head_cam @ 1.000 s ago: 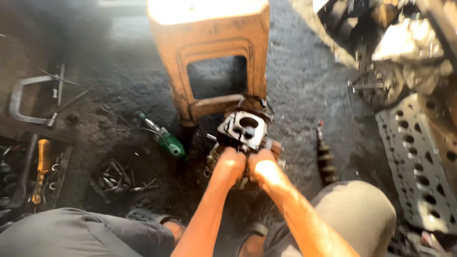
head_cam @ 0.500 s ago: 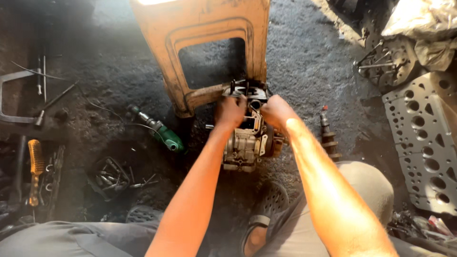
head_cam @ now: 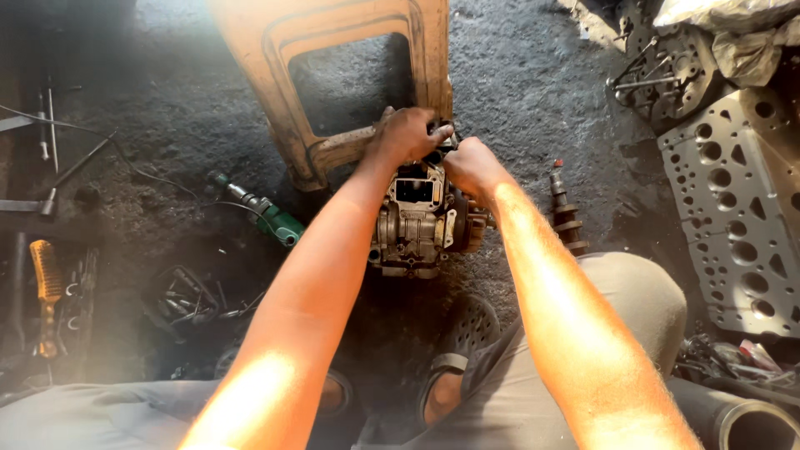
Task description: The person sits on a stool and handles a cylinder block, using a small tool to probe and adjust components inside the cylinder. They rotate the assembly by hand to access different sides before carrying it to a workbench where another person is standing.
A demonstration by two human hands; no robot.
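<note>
Gripping the far end of a grey engine assembly (head_cam: 419,223) — mid-floor, against an orange stool (head_cam: 350,83): left hand (head_cam: 408,133), right hand (head_cam: 471,164), fingers clamped on it. Step: working a top fitting — steady grip needed.

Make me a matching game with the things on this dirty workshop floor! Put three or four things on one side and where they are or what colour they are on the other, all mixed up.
Things:
1. metal engine part
2. green-handled tool
3. yellow-handled tool
4. grey plate with holes

Descriptions:
A. far right edge of the floor
B. far left edge of the floor
C. under both hands, in the middle
D. just left of the stool leg

Pairs: 1-C, 2-D, 3-B, 4-A

The left hand and right hand both grip the top of the engine part, against the orange stool.
</note>
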